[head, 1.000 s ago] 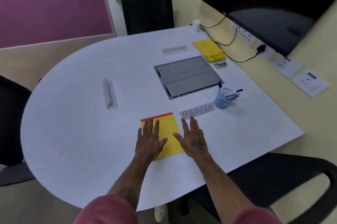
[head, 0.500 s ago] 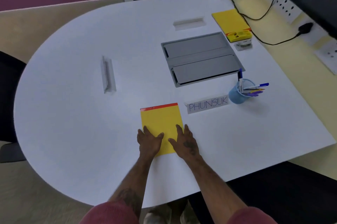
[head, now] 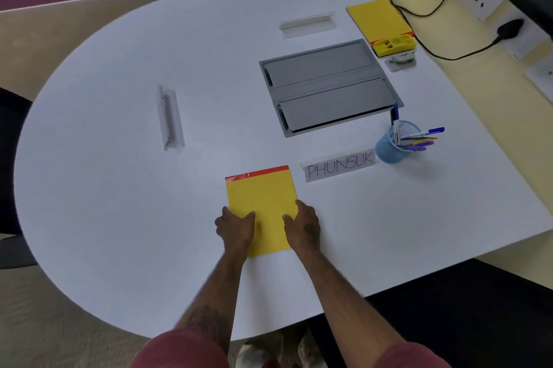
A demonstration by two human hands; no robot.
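Flat yellow paper notepad w/ red top strip sits btwn 2 hands: left hand & right hand grip its near side edges. Step: taking hold. Next, prob. lift or slide it, which needs an even pull.

Yellow pad: matt paper, top edge glossy red. Table under it smooth, matt. Beyond pad, grey hatch prob. brushed metal; pen cup mesh.
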